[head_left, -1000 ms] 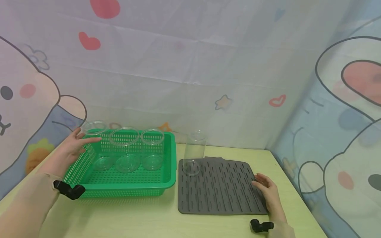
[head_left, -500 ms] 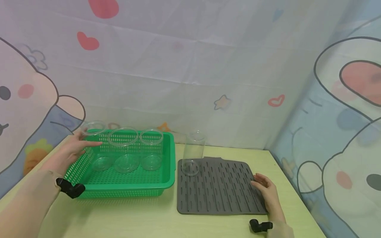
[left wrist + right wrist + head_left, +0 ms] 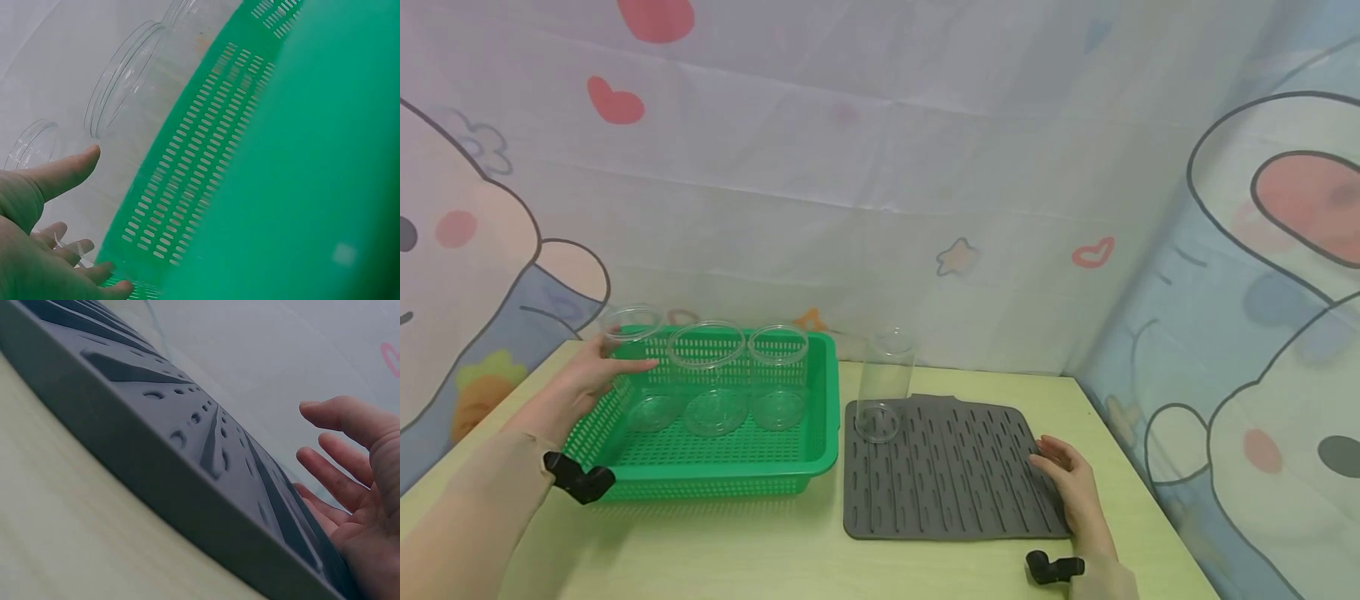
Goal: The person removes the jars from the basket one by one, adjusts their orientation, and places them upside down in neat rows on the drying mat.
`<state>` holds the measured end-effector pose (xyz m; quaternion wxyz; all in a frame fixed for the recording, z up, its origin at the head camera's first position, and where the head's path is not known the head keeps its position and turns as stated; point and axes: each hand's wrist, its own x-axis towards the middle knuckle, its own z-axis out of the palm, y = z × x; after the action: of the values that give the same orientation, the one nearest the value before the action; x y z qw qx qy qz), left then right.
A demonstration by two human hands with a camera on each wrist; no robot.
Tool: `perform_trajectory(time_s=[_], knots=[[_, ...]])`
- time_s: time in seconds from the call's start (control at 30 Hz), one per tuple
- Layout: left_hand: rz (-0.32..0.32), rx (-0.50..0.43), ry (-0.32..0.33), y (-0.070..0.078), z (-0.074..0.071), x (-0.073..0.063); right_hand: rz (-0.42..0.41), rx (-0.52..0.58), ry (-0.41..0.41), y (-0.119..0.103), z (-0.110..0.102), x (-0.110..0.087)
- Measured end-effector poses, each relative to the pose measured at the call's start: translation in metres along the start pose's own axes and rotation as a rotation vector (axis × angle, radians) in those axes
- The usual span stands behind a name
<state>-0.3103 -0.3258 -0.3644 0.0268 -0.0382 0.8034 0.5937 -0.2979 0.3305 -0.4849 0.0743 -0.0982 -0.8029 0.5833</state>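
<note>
Three tall clear cups stand upright in a green plastic basket (image 3: 833,400). My left hand (image 3: 580,379) is at the leftmost cup (image 3: 655,412), thumb stretched across its near side and fingers along its left, partly hidden behind it. In the left wrist view, that thumb stands well apart from the spread fingers. Beside it are the wide middle cup (image 3: 715,412) and a narrower cup (image 3: 779,410). Another clear cup (image 3: 886,387) stands at the left back of a grey ridged mat (image 3: 955,475). My right hand (image 3: 1071,479) rests at the mat's right edge, fingers loosely bent around nothing.
Basket and mat lie side by side on a pale yellow table (image 3: 737,542), a narrow gap between them. A cartoon-printed cloth (image 3: 880,167) hangs close behind the table and along the right side. The basket's walls surround the three cups.
My left hand has eased slightly down and closer around the leftmost cup, its fingers slipping behind it. The right hand stays at the mat's edge. The whole head view drifts slightly left.
</note>
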Motion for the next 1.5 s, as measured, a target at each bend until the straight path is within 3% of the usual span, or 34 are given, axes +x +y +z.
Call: perform_trajectory(time_s=[0.3,0.6,0.8,1.13,1.33,1.5], knots=[[-0.001,-0.040,0.039,0.000,-0.001,-0.005,-0.011,-0.011,0.001,0.002,-0.001,0.001],[-0.033,-0.157,0.262,0.016,0.006,-0.022,-0.023,-0.008,-0.023,0.003,-0.002,0.000],[-0.007,-0.279,0.414,0.030,0.010,-0.030,-0.015,-0.008,-0.016,0.003,-0.001,0.001],[0.155,-0.432,0.536,0.058,0.023,-0.045,-0.017,-0.018,-0.013,-0.001,-0.001,0.000],[0.258,-0.281,0.653,0.072,0.040,-0.050,-0.037,-0.015,-0.004,-0.002,-0.001,0.000],[0.443,-0.116,0.758,0.073,0.059,-0.052,-0.056,-0.015,-0.020,-0.007,-0.001,-0.001]])
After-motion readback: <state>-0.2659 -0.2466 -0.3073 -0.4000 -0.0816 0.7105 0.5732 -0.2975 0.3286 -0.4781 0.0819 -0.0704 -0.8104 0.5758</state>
